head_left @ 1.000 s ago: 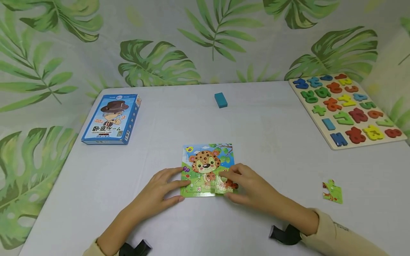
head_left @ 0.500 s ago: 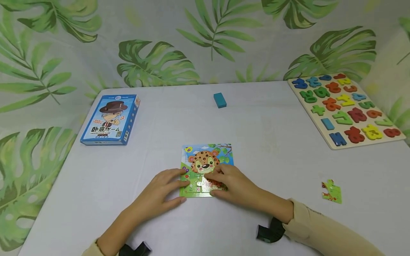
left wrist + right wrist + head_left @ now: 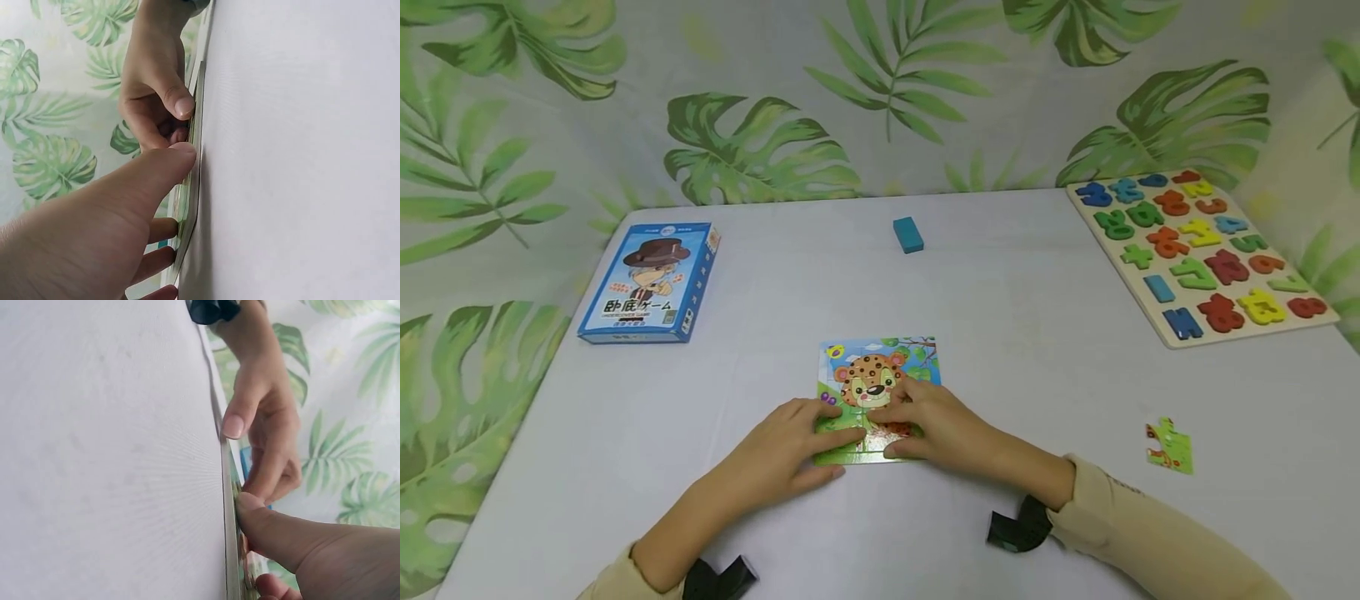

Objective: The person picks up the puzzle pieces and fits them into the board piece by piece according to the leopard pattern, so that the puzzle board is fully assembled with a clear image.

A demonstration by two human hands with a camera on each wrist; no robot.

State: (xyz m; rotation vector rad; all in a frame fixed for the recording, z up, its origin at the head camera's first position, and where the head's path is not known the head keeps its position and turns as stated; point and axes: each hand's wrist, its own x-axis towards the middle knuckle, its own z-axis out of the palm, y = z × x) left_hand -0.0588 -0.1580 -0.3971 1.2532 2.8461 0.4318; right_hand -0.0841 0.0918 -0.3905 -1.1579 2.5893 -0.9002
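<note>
A small square jigsaw puzzle (image 3: 850, 457) with a spotted leopard cub lies on the table in front of me. My left hand (image 3: 782, 446) rests at its left side in the head view, fingers spread over the lower left part and thumb by the front edge. With thumb and index finger, my right hand (image 3: 940, 425) holds a leopard-patterned puzzle piece (image 3: 895, 430) down at the lower right part, partly hidden by the fingers. Both wrist views show the fingertips right at the thin board. One green loose puzzle piece (image 3: 1171, 447) lies off to the right.
At the back left stands a blue card-game box (image 3: 643, 283). A teal block (image 3: 908, 235) sits near the far edge. A wooden number board (image 3: 1210, 258) with coloured digits lies at the back right. Behind the table hangs a leaf-print cloth (image 3: 760, 150).
My right hand has moved left across the puzzle, carrying the piece down towards the lower middle. The left hand has shifted slightly right, its fingers further over the puzzle.
</note>
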